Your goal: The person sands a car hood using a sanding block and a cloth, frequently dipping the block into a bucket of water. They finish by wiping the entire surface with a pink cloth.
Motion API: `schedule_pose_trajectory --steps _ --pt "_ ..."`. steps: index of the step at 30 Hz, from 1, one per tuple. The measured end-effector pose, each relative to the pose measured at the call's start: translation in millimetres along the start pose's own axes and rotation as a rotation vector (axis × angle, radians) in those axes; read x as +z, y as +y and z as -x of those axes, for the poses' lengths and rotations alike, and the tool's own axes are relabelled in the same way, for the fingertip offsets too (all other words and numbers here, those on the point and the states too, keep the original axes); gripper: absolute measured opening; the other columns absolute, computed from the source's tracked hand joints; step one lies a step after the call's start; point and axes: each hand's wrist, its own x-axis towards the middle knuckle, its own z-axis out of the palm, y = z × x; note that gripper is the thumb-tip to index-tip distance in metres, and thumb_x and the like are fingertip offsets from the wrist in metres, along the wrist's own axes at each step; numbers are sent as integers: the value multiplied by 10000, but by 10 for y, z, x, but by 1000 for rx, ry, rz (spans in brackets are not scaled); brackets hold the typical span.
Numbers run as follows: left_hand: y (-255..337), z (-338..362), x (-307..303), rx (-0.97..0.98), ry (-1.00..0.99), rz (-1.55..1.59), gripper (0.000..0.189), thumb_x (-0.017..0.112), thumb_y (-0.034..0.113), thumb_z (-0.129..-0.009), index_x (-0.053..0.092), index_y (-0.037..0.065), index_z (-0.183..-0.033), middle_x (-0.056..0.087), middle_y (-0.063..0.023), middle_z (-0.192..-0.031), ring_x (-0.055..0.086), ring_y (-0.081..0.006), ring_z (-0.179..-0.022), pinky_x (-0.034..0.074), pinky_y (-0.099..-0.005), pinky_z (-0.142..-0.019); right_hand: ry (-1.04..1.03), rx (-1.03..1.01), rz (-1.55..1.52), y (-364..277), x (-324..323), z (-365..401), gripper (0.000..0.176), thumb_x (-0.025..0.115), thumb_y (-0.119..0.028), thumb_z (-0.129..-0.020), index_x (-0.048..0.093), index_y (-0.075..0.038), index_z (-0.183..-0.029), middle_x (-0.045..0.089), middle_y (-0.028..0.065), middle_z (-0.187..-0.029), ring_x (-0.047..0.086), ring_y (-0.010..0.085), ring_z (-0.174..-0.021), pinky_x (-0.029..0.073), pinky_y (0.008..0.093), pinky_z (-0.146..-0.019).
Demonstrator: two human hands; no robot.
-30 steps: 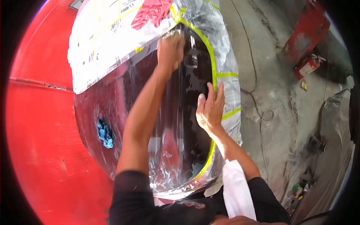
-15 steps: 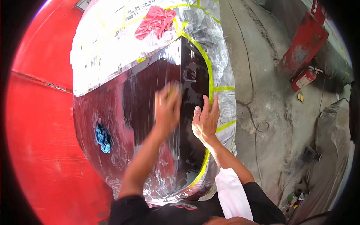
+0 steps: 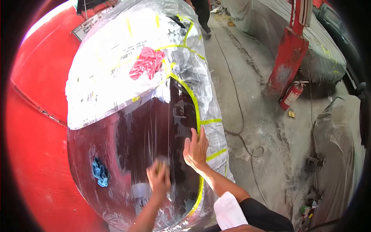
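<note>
My left hand (image 3: 158, 178) is closed around a small yellowish pad (image 3: 159, 166), blurred by motion, against a wet, dark glossy car panel (image 3: 145, 139). Streaks of water and pale residue cover the panel. To the right, my right hand (image 3: 196, 151) has its fingers apart, resting at the panel's edge by the yellow-green masking tape (image 3: 196, 106). A crumpled blue cloth (image 3: 100, 172) lies on the panel's left side. Farther up, a pink-red cloth (image 3: 147, 63) sits on the masking paper (image 3: 100, 85).
A red car panel (image 3: 38, 154) stands along the left. On the concrete floor at right are a hose (image 3: 247, 145), a fire extinguisher (image 3: 291, 95) and a red post (image 3: 286, 62). Covered vehicles stand beyond. Another person's leg (image 3: 202, 15) shows at the top.
The view has tilted up, so the panel sits lower in the frame. My left hand has slid the pad along the panel toward my body. My right hand stays near the taped edge.
</note>
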Motion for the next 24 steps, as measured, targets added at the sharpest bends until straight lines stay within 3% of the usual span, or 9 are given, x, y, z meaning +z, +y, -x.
schedule_pose_trajectory --steps 3,6,8,13,14,15,16,20,24 --pt "-140 -280 87 70 36 53 410 718 -8 -782 716 76 -1183 617 -216 -1261 568 -402 -1188 460 -501 -987 -16 17 27 -15 11 3 511 580 -205 -956 463 41 -1389 385 388 -1427 453 542 -1241 367 594 -1033" --pt "-406 -2131 694 129 75 -62 219 621 103 -919 706 33 -1108 633 -231 -1201 571 -404 -1158 418 -487 -1006 3 24 5 -9 -9 9 503 570 -207 -962 465 43 -1386 378 382 -1434 456 537 -1239 366 591 -1037" --pt "-231 -2900 814 -93 -4 -125 234 605 175 -960 716 43 -1119 660 -218 -1155 579 -410 -1078 424 -481 -970 -5 38 0 4 -6 27 499 568 -202 -964 464 45 -1385 358 384 -1446 445 535 -1255 360 589 -1049" --pt "-69 -1071 102 92 1 -39 320 666 74 -906 692 48 -1223 645 -212 -1227 592 -366 -1105 442 -456 -982 -18 60 -24 -17 -46 73 504 549 -219 -979 452 37 -1402 327 377 -1474 400 528 -1307 318 588 -1092" --pt "-169 -353 -87 -348 -190 316 324 665 61 -899 699 48 -1221 613 -228 -1304 586 -361 -1127 447 -454 -978 -29 70 -7 -14 -14 13 504 545 -224 -983 451 34 -1406 327 374 -1477 398 523 -1311 311 585 -1098" --pt "50 318 -441 -76 -112 -197 306 642 63 -937 703 60 -1237 621 -204 -1319 578 -353 -1194 445 -418 -1002 -42 71 0 -50 -34 1 511 545 -231 -983 447 21 -1416 325 368 -1485 395 513 -1320 301 586 -1102" --pt "-116 489 -410 -91 -135 -191 306 642 63 -937 703 60 -1237 621 -204 -1319 578 -353 -1194 445 -418 -1002 -64 86 9 -59 -37 24 511 545 -231 -983 447 21 -1416 325 368 -1485 395 513 -1320 301 586 -1102" --pt "-585 -1168 133 90 21 -192 326 677 82 -906 703 72 -1231 600 -215 -1328 562 -377 -1201 423 -466 -1037 -90 98 -5 -1 -2 -16 529 526 -260 -1003 410 -11 -1455 280 339 -1528 357 507 -1349 268 580 -1133" --pt "-842 -2290 615 -62 163 -181 295 681 220 -928 720 44 -1162 677 -206 -1198 584 -391 -1116 455 -460 -998 -43 102 -64 5 -10 40 529 539 -262 -998 424 1 -1443 273 368 -1527 342 533 -1369 285 577 -1143"
